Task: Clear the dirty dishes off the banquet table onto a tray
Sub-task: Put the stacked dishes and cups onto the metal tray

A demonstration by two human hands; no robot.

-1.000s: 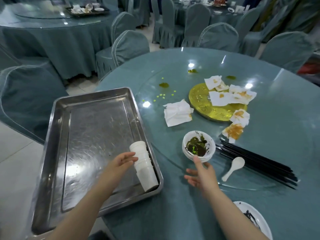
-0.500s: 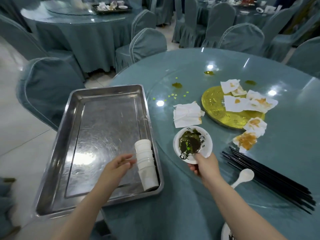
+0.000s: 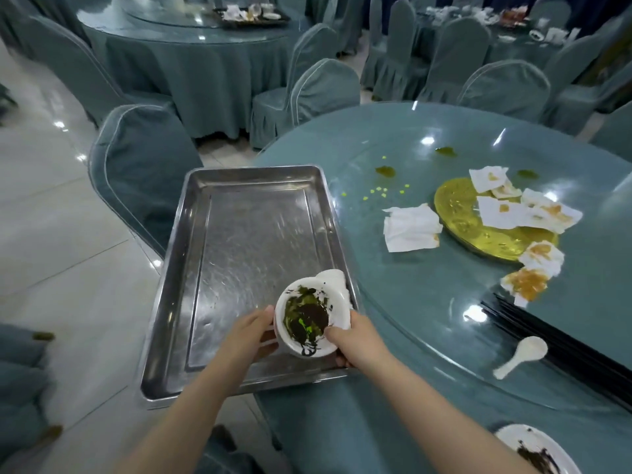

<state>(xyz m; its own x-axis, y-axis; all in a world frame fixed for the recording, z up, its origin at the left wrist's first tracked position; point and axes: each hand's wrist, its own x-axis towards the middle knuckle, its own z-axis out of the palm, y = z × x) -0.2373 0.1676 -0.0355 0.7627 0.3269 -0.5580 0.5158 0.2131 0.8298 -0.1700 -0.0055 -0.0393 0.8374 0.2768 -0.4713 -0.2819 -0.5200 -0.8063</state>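
Over steel tray (image 3: pixel 239 241) | both hands hold dirty bowl (image 3: pixel 305 321) (teal banquet hall)

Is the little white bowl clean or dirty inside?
Dirty: the small white bowl has dark green-black sauce smeared across its inside.

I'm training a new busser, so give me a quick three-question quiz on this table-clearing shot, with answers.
1. True or false: the dirty bowl is over the metal tray.
2. Which hands touch the bowl? A) left only B) right only C) both
3. Fill in: the white spoon lies on the ____, beside the black chopsticks.

Key: 1. True; it is held above the tray's near right corner, partly hiding the stacked cups. 2. C; the left hand and right hand each have a grip on its rim. 3. table.
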